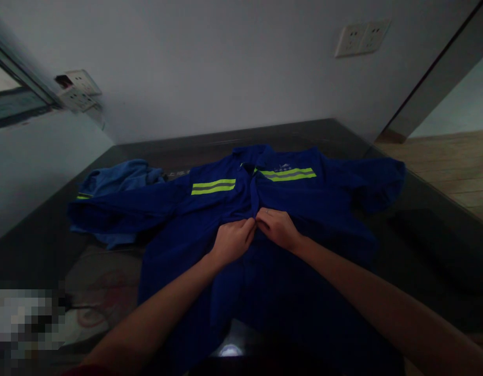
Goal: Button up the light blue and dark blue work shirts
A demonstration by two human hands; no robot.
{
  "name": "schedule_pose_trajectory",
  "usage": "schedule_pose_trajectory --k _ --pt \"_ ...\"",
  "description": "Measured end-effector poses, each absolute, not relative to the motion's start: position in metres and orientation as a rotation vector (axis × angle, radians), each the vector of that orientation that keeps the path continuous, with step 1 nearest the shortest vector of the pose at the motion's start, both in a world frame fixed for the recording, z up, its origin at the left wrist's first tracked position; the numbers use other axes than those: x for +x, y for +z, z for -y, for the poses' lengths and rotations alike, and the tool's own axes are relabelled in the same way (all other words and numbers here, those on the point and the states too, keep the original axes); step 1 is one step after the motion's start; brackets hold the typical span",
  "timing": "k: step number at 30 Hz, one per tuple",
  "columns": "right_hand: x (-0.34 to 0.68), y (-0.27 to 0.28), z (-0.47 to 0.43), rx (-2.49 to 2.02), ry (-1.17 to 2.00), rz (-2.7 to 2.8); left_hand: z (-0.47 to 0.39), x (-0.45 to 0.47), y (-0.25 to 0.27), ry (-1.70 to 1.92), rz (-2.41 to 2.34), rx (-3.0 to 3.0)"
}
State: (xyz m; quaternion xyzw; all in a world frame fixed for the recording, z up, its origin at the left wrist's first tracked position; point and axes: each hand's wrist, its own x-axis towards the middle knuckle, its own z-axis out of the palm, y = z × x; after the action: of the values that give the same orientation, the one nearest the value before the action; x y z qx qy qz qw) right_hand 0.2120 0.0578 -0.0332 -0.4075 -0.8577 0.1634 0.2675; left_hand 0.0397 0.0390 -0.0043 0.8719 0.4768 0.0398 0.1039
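Note:
A blue work jacket (304, 209) with yellow-green and grey reflective stripes lies spread out face up, collar away from me and sleeves out to both sides. At the middle of its front, my left hand (234, 240) pinches the front edge. Right beside it, my right hand (278, 227) is closed on the same front opening, fingertips meeting the left ones. Whatever small fastening may sit between the fingertips is hidden. Above my hands the front edges are apart up to the collar; the lower front lies in shadow.
The jacket lies on a dark tabletop (315, 133) against a pale wall. A lighter blue garment (119, 177) is bunched under the left sleeve. At the left is a greyish bag-like item (104, 282) with red print. A dark flat object (429, 245) lies at the right.

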Motion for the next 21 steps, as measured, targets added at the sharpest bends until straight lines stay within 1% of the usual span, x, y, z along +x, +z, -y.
schedule_pose_trajectory --k 9,21 --pt "0.2166 -0.0313 -0.0643 -0.937 0.565 2.33 -0.0399 0.0377 -0.0119 0.201 -1.521 2.275" --pt "0.2125 -0.0336 -0.0611 -1.09 0.68 2.108 -0.037 0.0425 -0.0076 0.131 -1.35 2.424"
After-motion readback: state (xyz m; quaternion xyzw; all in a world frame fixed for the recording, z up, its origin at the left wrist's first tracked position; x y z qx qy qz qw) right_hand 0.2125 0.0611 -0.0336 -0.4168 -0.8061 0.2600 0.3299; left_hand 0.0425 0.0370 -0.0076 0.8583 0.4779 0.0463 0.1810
